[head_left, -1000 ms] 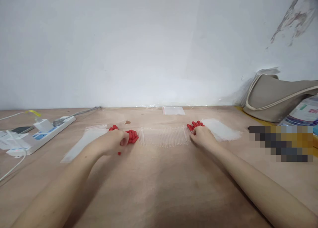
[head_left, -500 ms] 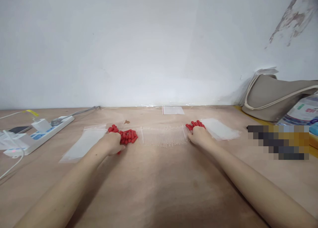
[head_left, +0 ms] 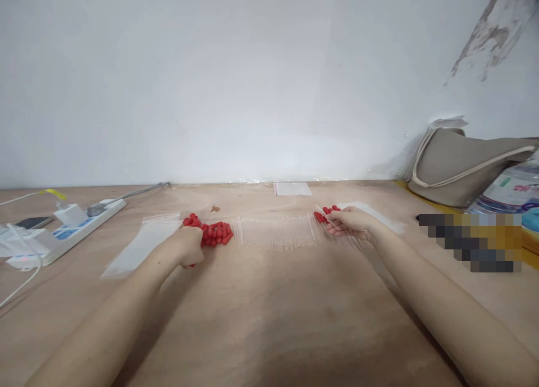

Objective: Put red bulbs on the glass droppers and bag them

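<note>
A row of thin clear tubes [head_left: 275,232] lies across the wooden table [head_left: 269,319]. At its left end sits a heap of small red caps [head_left: 215,233]. My left hand [head_left: 188,245] is curled with its fingers in that heap, and what it grips is hidden. A second small bunch of red caps [head_left: 325,213] lies at the right end of the row. My right hand [head_left: 352,222] is raised a little there and pinches one clear tube [head_left: 323,212] between its fingers.
A clear zip bag [head_left: 141,244] lies left of the caps, another [head_left: 377,214] beside my right hand, a third [head_left: 292,189] by the wall. A white power strip [head_left: 63,230] with plugs and cables is far left. A grey bag [head_left: 463,162] and a bottle [head_left: 509,193] stand far right.
My right hand has lifted off the row's right end and turned, now with one clear tube pinched in it. My left hand has drawn slightly back from the red heap.
</note>
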A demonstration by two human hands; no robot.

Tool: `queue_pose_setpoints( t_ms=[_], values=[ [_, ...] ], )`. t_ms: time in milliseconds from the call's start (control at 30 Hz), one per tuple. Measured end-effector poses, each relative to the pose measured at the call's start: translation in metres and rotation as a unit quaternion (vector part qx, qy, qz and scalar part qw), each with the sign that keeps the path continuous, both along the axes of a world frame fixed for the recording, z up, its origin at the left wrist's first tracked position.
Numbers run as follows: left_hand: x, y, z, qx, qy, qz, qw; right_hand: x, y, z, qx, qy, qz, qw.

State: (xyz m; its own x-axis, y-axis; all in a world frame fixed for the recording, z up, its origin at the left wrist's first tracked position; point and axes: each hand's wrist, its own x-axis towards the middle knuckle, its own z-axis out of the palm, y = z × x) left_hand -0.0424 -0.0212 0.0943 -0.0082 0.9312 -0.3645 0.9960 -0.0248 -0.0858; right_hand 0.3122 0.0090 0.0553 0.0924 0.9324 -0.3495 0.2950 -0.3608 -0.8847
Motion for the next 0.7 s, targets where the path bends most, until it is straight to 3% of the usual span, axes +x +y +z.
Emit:
queue_pose_setpoints(
  t_ms=[100, 167, 233, 300, 367, 467, 567, 700],
  values=[
    [-0.003, -0.008, 0.009, -0.007, -0.068, -0.002, 0.998, -0.003, 0.001, -0.005, 0.042, 0.141, -0.009, 0.989],
    [0.0, -0.013, 0.013, -0.019, -0.16, -0.072, 0.984, -0.008, 0.002, -0.012, 0.079, 0.232, -0.008, 0.969],
    [0.009, -0.017, 0.009, -0.058, -0.28, -0.181, 0.941, -0.014, 0.002, -0.018, 0.101, 0.297, 0.007, 0.949],
    [0.025, -0.019, -0.005, -0.107, -0.404, -0.246, 0.875, -0.022, -0.001, -0.024, 0.117, 0.322, 0.04, 0.939],
    [0.043, -0.02, -0.027, -0.128, -0.529, -0.223, 0.809, -0.03, -0.007, -0.029, 0.143, 0.305, 0.082, 0.938],
    [0.065, -0.018, -0.063, -0.07, -0.678, -0.115, 0.722, -0.044, -0.021, -0.036, 0.19, 0.209, 0.147, 0.948],
    [0.076, -0.017, -0.085, -0.014, -0.715, -0.063, 0.696, -0.057, -0.035, -0.043, 0.258, 0.061, 0.194, 0.944],
    [0.075, -0.013, -0.091, 0.088, -0.711, -0.069, 0.694, -0.068, -0.049, -0.055, 0.372, -0.064, 0.171, 0.91]
  ],
)
